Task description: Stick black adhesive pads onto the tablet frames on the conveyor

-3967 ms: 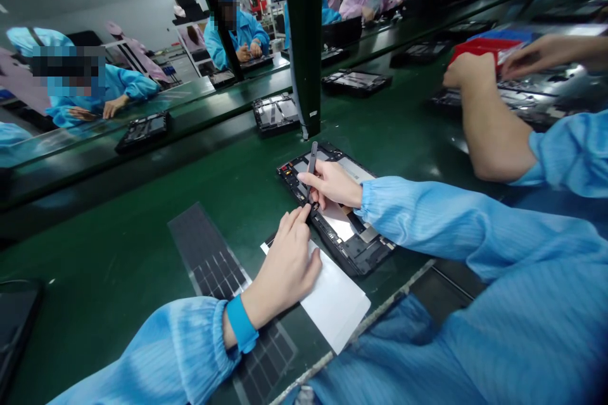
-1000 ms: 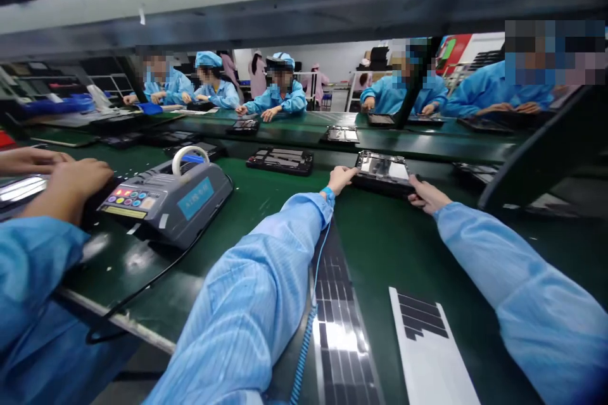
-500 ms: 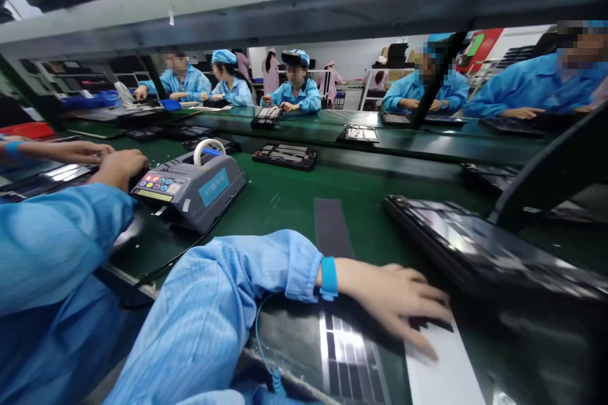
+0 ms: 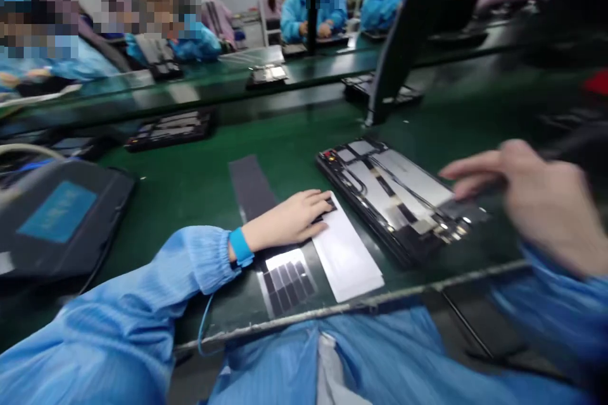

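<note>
Your left hand lay palm down across the far end of the white sheet, fingers stretched out and loosely together, with nothing visibly pinched. That probably steadied the sheet, since its other end reached almost to the near edge of the table. The gridded dark strip ran beneath your wrist toward the same edge, likely put there to be within easy reach.

The opened device lay to the right of the sheet, back off and inner parts facing up, its near end just beside the table's near edge. It rested slantwise, perhaps so that both your hands could get at it. Your left fingertips were near its left side, seemingly not touching it.

Your right hand was raised by the device's right side, fingers reaching toward it with only a narrow gap among them. Blur hid whether they gripped anything, and you couldn't tell contact from hovering there. A second opened device sat toward the table's far edge, well apart from both hands.
</note>
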Tool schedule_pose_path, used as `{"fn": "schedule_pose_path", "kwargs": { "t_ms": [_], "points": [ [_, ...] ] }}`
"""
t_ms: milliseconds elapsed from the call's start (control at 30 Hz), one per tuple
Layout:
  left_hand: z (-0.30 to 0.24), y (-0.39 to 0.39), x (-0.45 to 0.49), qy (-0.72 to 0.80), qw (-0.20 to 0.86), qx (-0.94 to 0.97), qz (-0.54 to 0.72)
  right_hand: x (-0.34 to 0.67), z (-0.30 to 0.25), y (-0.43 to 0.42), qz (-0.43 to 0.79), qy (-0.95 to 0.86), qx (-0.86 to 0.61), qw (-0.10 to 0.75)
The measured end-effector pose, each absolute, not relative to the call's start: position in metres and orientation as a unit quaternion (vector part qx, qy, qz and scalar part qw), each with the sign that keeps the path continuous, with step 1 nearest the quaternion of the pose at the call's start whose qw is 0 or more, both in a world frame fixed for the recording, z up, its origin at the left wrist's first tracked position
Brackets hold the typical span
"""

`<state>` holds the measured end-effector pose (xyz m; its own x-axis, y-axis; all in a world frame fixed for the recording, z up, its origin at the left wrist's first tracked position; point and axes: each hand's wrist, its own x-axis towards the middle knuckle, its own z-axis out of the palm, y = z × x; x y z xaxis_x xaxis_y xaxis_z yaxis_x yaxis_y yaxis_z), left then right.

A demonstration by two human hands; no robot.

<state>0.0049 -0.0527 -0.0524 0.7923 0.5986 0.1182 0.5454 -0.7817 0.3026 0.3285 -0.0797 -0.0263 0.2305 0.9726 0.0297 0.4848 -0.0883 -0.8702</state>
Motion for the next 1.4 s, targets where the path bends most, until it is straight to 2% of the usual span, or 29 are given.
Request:
{"fn": "schedule_pose_path", "kwargs": {
  "t_ms": [67, 133, 233, 400, 600, 800, 967, 1100, 1200, 1400],
  "points": [
    [-0.054, -0.051, 0.006, 0.306, 0.132, 0.937, 0.11, 0.273, -0.008, -0.065, 0.326, -0.591, -0.635, 0.377],
    [-0.055, -0.049, 0.005, 0.303, 0.141, 0.937, 0.107, 0.237, -0.006, -0.054, 0.385, -0.69, -0.52, 0.325],
    [-0.053, -0.044, 0.0, 0.292, 0.178, 0.935, 0.094, 0.215, -0.022, -0.049, 0.369, -0.8, -0.382, 0.28],
    [-0.048, -0.032, -0.009, 0.267, 0.248, 0.926, 0.098, 0.206, -0.043, -0.04, 0.377, -0.82, -0.332, 0.274],
    [-0.05, -0.03, -0.009, 0.266, 0.26, 0.922, 0.109, 0.199, -0.046, -0.034, 0.358, -0.833, -0.312, 0.285],
    [-0.052, -0.032, -0.01, 0.278, 0.239, 0.924, 0.11, 0.199, -0.037, -0.036, 0.358, -0.821, -0.317, 0.312],
    [-0.045, -0.033, -0.004, 0.28, 0.205, 0.933, 0.101, 0.223, -0.028, -0.027, 0.337, -0.736, -0.391, 0.437],
    [-0.048, -0.033, 0.019, 0.305, 0.173, 0.906, 0.236, 0.235, -0.042, -0.02, 0.273, -0.701, -0.416, 0.511],
    [-0.057, -0.033, 0.035, 0.289, 0.182, 0.882, 0.325, 0.234, -0.051, -0.022, 0.266, -0.71, -0.401, 0.515],
    [-0.069, -0.032, 0.04, 0.28, 0.236, 0.871, 0.327, 0.231, -0.053, -0.023, 0.292, -0.729, -0.382, 0.487]
  ]
}}
